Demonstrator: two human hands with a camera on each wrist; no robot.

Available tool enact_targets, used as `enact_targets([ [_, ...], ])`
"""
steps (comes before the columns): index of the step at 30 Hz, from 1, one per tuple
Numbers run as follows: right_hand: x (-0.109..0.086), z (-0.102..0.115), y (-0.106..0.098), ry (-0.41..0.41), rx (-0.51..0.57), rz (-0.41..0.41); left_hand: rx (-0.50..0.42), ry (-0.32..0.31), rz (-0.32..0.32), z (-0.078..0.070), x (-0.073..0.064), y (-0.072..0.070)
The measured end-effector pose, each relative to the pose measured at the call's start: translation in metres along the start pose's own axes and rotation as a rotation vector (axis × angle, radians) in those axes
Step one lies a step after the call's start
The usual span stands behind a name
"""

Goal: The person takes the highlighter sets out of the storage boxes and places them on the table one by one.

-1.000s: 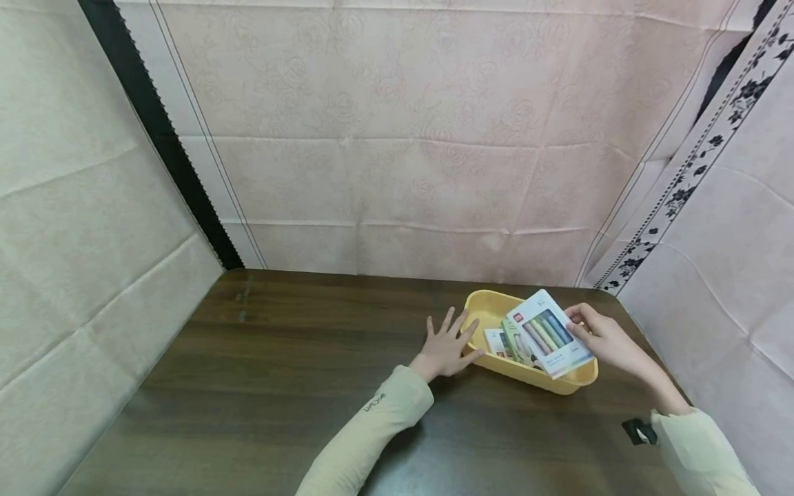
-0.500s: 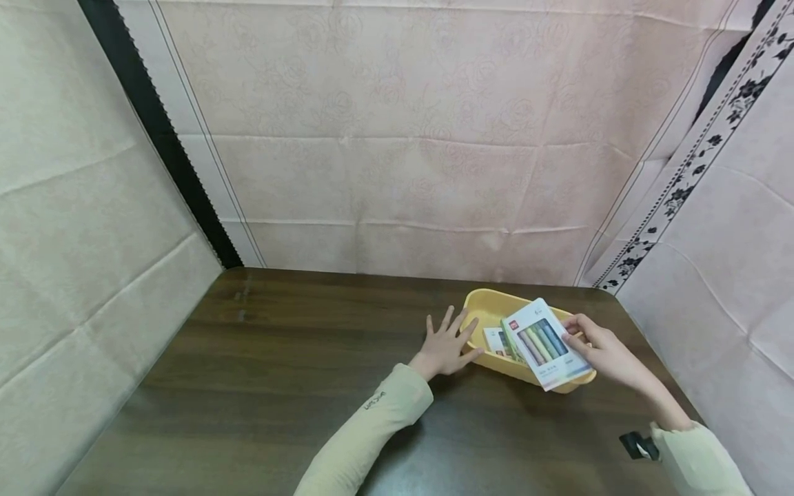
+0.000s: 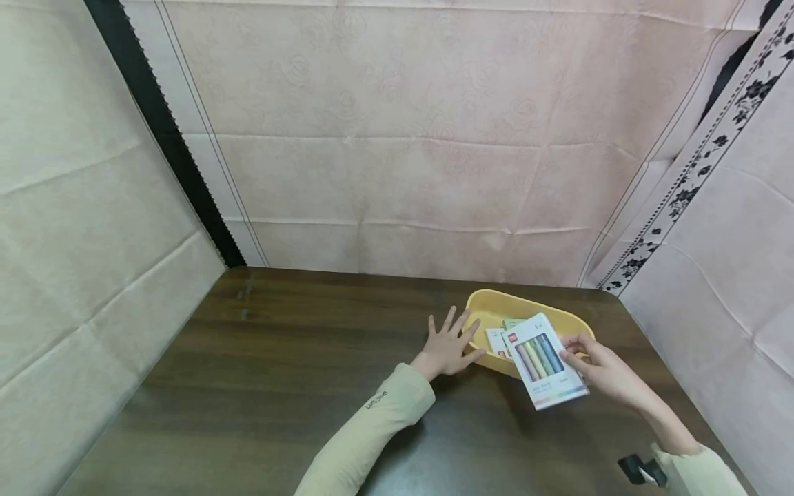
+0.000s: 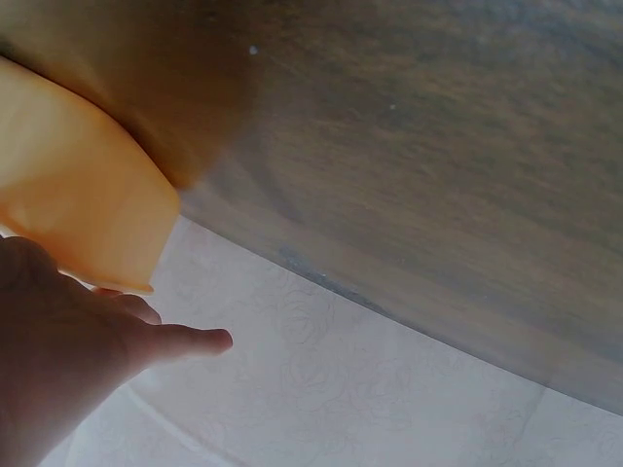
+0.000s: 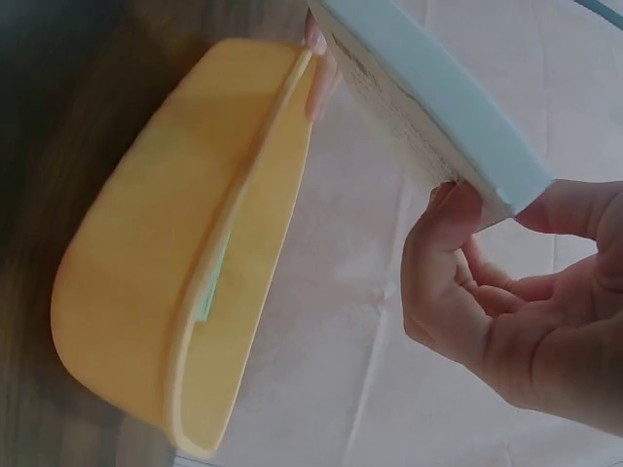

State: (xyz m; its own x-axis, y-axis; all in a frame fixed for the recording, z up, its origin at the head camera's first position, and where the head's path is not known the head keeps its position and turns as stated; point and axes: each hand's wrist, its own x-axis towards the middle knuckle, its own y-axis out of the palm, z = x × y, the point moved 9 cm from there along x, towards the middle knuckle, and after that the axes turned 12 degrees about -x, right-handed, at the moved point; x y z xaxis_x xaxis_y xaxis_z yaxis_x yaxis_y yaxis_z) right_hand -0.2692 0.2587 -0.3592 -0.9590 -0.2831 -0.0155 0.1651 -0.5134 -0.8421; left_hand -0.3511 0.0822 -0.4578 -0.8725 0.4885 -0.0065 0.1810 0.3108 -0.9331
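A person's right hand (image 3: pixel 595 358), lower right of the frame, pinches a flat white rectangular cardboard box (image 3: pixel 546 362) by its right edge, between thumb and fingers. The box, printed with a row of pastel-coloured sticks, is tilted above the front rim of a yellow, oblong, round-cornered plastic basket (image 3: pixel 493 364). The left hand (image 3: pixel 443 348), right of the frame's centre, has its fingers spread at the basket's left end. Inside, partly hidden, are a small white printed packet (image 3: pixel 497 340) and a green-edged one (image 3: pixel 511 322). Beneath lies a dark brown wood-grain table (image 3: pixel 298 358); beyond, pale creased patterned cloth (image 3: pixel 397 138) fills the upper frame.
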Motion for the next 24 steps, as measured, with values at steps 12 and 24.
enact_targets([
  [12,-0.011,-0.004,0.019,0.020,0.222,0.117,0.024,0.002,-0.005,-0.001,0.000,-0.003],
  [24,-0.021,-0.008,0.040,0.021,0.361,0.243,0.010,0.011,-0.011,-0.003,-0.002,-0.005],
])
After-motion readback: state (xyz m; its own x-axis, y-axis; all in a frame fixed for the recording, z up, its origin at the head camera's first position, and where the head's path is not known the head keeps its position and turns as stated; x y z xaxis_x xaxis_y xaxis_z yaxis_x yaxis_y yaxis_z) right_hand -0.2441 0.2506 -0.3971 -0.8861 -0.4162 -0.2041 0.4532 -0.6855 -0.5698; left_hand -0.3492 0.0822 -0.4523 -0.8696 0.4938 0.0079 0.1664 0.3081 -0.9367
